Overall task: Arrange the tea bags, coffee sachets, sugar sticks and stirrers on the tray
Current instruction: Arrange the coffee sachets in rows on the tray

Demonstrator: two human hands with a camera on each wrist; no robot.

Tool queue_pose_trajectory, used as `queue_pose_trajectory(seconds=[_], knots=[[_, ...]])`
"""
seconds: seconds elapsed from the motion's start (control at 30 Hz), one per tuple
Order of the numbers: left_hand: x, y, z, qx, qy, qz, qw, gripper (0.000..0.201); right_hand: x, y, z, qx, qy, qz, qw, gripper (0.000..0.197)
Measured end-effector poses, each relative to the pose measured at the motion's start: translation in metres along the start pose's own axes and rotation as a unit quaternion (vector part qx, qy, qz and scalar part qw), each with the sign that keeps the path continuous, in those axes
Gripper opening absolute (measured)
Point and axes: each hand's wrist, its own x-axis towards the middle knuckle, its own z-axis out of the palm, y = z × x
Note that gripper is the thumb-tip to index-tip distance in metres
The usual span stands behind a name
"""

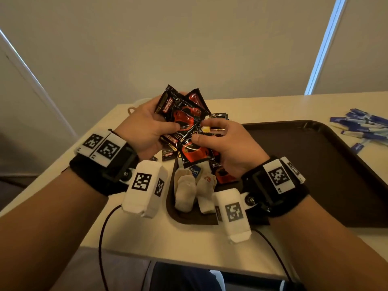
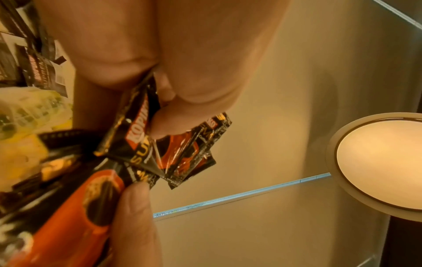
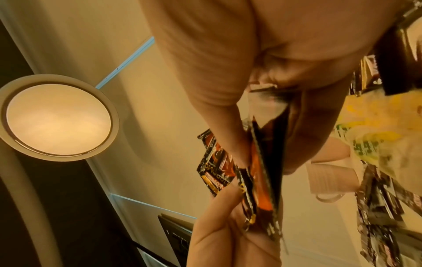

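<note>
Both hands hold a fan of coffee sachets (image 1: 184,120) above the tray's (image 1: 327,131) left end, prob. to square them before laying down. Left hand (image 1: 144,127) curls round the upper ones w/ thumb on top; right hand (image 1: 228,143) pinches the lower sachet. Tea bags (image 1: 195,190) already on tray; sugar sticks (image 1: 363,127) on table beyond its right rim.

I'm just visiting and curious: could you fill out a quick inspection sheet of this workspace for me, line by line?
Surface: pale table carrying a dark brown tray.
Job's things: coffee sachets fanned between both hands; tea bags on the tray's near-left corner; blue sugar sticks on the table beyond the tray; stirrers not seen.
Clutter: more sachets lying under the hands.
Grippers: left hand and right hand both grip sachets.
Cables: black cable over the table's near edge.
Surroundings: beige wall, ceiling lamp.
</note>
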Motion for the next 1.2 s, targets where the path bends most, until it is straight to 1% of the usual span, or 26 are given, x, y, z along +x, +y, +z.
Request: queue_pose_trajectory(seconds=[0.07, 0.13, 0.17, 0.2, 0.27, 0.3, 0.37, 0.4, 0.47, 0.53, 0.6, 0.63, 0.7, 0.77, 0.87, 1.0, 1.13, 1.2], knots=[[0.003, 0.001, 0.003, -0.001, -0.006, 0.006, 1.0, 0.066, 0.0, -0.003, -0.005, 0.005, 0.013, -0.006, 1.0, 0.076], [0.005, 0.003, 0.006, 0.001, -0.02, 0.013, 1.0, 0.065, -0.001, -0.007, -0.011, -0.019, 0.016, -0.004, 1.0, 0.1], [0.007, 0.004, 0.007, 0.001, -0.028, 0.016, 0.999, 0.064, -0.001, -0.009, -0.014, -0.037, 0.016, -0.006, 0.999, 0.109], [0.008, 0.005, 0.009, -0.002, -0.038, 0.017, 0.999, 0.063, -0.001, -0.012, -0.017, -0.05, 0.012, -0.01, 0.999, 0.114], [0.009, 0.007, 0.013, -0.011, -0.054, 0.015, 0.998, 0.062, -0.002, -0.018, -0.022, -0.043, 0.001, -0.008, 0.999, 0.115], [0.011, 0.007, 0.015, -0.015, -0.06, 0.013, 0.998, 0.062, -0.002, -0.02, -0.025, -0.022, -0.014, -0.002, 1.0, 0.11], [0.012, 0.005, 0.019, -0.023, -0.066, 0.013, 0.998, 0.064, -0.003, -0.021, -0.03, 0.035, -0.046, 0.002, 0.998, 0.088], [0.013, 0.004, 0.021, -0.025, -0.066, 0.013, 0.997, 0.066, -0.003, -0.02, -0.031, 0.053, -0.049, 0.005, 0.997, 0.08], [0.015, 0.001, 0.024, -0.025, -0.057, 0.015, 0.998, 0.065, -0.003, -0.017, -0.037, 0.054, -0.031, 0.006, 0.998, 0.076], [0.016, -0.002, 0.027, -0.019, -0.033, 0.015, 0.999, 0.062, -0.002, -0.015, -0.042, 0.044, -0.004, 0.001, 0.999, 0.078], [0.016, -0.006, 0.03, -0.024, -0.005, 0.005, 1.0, 0.056, -0.002, -0.015, -0.048, 0.009, 0.026, -0.009, 1.0, 0.077], [0.016, -0.008, 0.032, -0.027, 0.005, -0.003, 1.0, 0.054, -0.003, -0.014, -0.051, -0.014, 0.035, -0.013, 0.999, 0.069], [0.017, -0.012, 0.038, -0.028, 0.016, -0.013, 0.999, 0.052, -0.006, -0.013, -0.055, -0.035, 0.034, -0.023, 0.999, 0.044], [0.018, -0.017, 0.044, -0.018, 0.017, -0.017, 1.0, 0.052, -0.009, -0.008, -0.056, -0.026, 0.034, -0.034, 0.999, 0.029], [0.019, -0.023, 0.051, -0.015, 0.024, -0.021, 0.999, 0.045, -0.01, -0.002, -0.057, -0.009, 0.042, -0.049, 0.998, 0.023], [0.017, -0.031, 0.054, 0.002, 0.02, -0.025, 0.999, 0.039, -0.011, 0.002, -0.06, 0.003, 0.052, -0.064, 0.997, 0.026], [0.016, -0.035, 0.054, 0.019, 0.026, -0.014, 0.999, 0.039, -0.011, 0.003, -0.057, -0.014, 0.046, -0.088, 0.995, 0.015], [0.016, -0.034, 0.056, 0.035, 0.027, -0.007, 0.999, 0.041, -0.012, 0.002, -0.055, -0.01, 0.038, -0.094, 0.995, 0.015]])
